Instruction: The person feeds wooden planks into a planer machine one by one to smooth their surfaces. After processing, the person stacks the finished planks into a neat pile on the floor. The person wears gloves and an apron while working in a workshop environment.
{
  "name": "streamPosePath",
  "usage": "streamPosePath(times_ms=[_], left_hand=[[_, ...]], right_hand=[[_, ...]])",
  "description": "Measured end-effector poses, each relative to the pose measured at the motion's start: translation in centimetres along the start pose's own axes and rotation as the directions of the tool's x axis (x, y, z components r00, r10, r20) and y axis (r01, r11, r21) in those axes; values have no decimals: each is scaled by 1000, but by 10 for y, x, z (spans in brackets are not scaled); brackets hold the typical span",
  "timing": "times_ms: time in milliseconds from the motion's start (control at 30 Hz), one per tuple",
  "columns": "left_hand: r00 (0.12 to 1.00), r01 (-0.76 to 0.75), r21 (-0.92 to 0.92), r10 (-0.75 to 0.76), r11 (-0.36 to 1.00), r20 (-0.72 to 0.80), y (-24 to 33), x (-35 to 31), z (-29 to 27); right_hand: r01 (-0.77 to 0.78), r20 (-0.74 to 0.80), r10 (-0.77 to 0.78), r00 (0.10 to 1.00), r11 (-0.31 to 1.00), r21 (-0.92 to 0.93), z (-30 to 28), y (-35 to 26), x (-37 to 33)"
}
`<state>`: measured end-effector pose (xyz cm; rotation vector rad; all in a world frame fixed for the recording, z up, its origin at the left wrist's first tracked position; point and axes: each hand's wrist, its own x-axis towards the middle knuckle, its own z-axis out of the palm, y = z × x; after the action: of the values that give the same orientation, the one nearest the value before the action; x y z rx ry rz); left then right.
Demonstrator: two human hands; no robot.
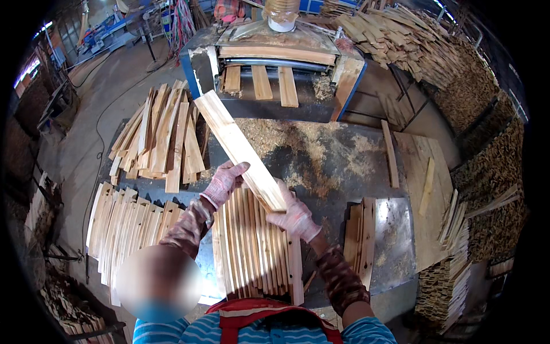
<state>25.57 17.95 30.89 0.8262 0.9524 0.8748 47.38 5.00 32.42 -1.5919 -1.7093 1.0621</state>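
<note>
A pale wooden board (238, 146) is held up at a slant, its far end toward the upper left. My left hand (226, 182), in a pinkish work glove, grips its left edge near the middle. The near end sits in my right hand (294, 214), gloved the same way, fingers wrapped round it. Below the board a row of boards stands on edge, packed side by side (252, 252). Ahead is a planing machine (275, 49) with several boards, one of them a short plank (287, 86), lying in its opening.
A loose heap of boards (163, 132) lies at the left of the dark metal table (344, 166), with a neater row (129, 221) nearer me. Sawdust (309, 146) covers the middle. Some boards (361, 238) stand at the right. Large wood stacks (412, 43) fill the far right.
</note>
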Motion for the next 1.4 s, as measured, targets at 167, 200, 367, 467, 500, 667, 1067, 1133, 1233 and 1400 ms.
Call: streamPosePath(times_ms=[167, 200, 367, 467, 500, 667, 1067, 1133, 1233, 1400], left_hand=[[994, -106, -180, 110, 978, 13, 2, -15, -14], [993, -114, -191, 119, 975, 15, 2, -14, -19], [995, -103, -241, 99, 965, -27, -4, -10, -52], [994, -82, -200, 65, 976, -91, -5, -13, -49], [991, -76, -171, 56, 982, -118, -4, -17, -45], [963, -93, -261, 153, 961, 221, 6, -41, -7], [994, 39, -150, -24, 988, 105, -19, -8, -45], [991, 42, -110, -28, 993, 129, -17, 11, -13], [998, 56, -118, -57, 991, -4, -23, 62, 5], [994, 19, -118, -31, 993, -101, -20, 132, 33]], right_hand=[[117, -277, 22, 961, 872, 475, -3, 87, 19], [43, -260, 118, 958, 841, 540, -4, 96, 22], [293, -541, -68, 838, 893, 342, 14, 81, 11], [315, -475, -407, 780, 912, -264, 13, 29, 1], [268, -340, -484, 806, 811, -520, 12, 13, 0], [-154, -13, 179, 984, 880, 448, 14, 12, -10], [-4, -155, 105, 982, 840, 543, 17, 130, -155], [66, -183, -66, 981, 998, -6, 48, 187, -219], [-261, 154, 311, 938, 925, -275, 107, 265, -281], [-405, 310, 589, 746, 772, -490, 62, 222, -230]])
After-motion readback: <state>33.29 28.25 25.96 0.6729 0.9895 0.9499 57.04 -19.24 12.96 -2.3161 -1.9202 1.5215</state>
